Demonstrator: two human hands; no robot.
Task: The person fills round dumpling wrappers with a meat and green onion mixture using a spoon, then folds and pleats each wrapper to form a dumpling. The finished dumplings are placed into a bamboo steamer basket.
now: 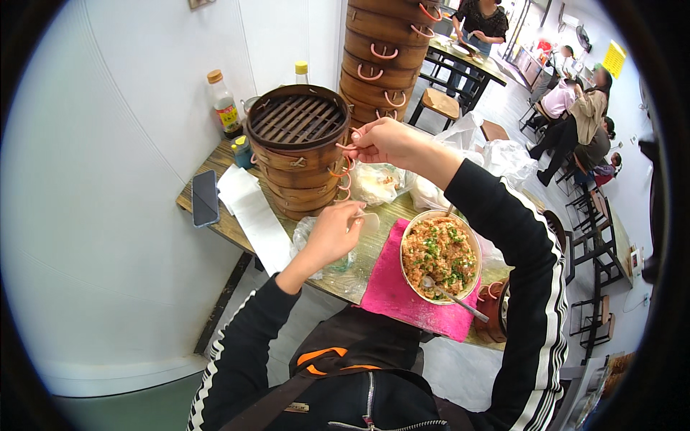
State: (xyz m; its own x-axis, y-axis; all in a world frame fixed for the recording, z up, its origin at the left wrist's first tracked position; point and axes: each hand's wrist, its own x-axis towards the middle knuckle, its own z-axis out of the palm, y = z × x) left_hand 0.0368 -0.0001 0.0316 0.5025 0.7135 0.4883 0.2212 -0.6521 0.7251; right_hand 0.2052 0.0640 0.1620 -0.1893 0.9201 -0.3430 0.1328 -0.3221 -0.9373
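My right hand (377, 141) grips a pink loop handle (347, 146) at the upper right side of a stack of bamboo steamers (302, 161). The slatted top of that stack bears no food. Below and right of the stack, my left hand (337, 229) holds a small, thin, pale round piece (368, 222), perhaps a dough wrapper, between thumb and fingers. A bowl of reddish filling with chopped green onion (439, 253) stands on a pink cloth (391, 291). A metal spoon (453, 299) rests in the filling, its handle over the rim.
A taller steamer stack (380, 64) rises behind. Bottles (223, 105), a phone (205, 198) and white paper (256, 218) lie or stand left. Plastic bags (377, 183) lie behind the bowl, a small steamer (489, 318) at its right. People (480, 27) are farther off.
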